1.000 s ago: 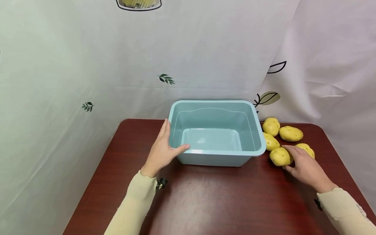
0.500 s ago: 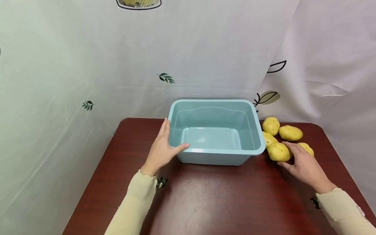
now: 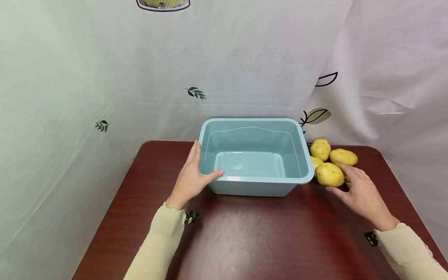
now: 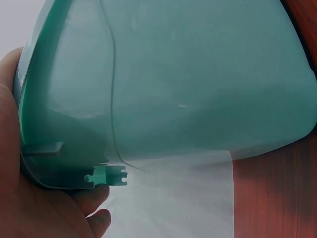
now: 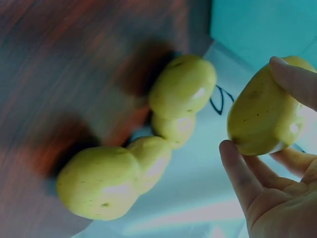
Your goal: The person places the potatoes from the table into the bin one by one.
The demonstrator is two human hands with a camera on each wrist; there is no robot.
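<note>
A light blue plastic basin (image 3: pixel 253 188) stands on the table, its inside bare. My left hand (image 3: pixel 190 179) holds its near left corner, thumb over the front rim and fingers along the left side. The left wrist view shows fingertips (image 4: pixel 94 197) beneath the rim of the basin wall (image 4: pixel 188 89). To the right of the basin, my right hand (image 3: pixel 365 196) grips a yellow potato (image 3: pixel 329 174) between thumb and fingers. In the right wrist view this potato (image 5: pixel 265 111) is raised off the table, apart from several others (image 5: pixel 99 183).
More potatoes (image 3: pixel 343 156) lie at the back right of the dark red wooden table (image 3: pixel 252 237), close to the basin's right side. A pale printed cloth (image 3: pixel 245 58) hangs behind the table and along its sides.
My right hand has lifted the potato and carried it slightly left and up, towards the basin's right corner. The left hand and the basin have stayed in place.
</note>
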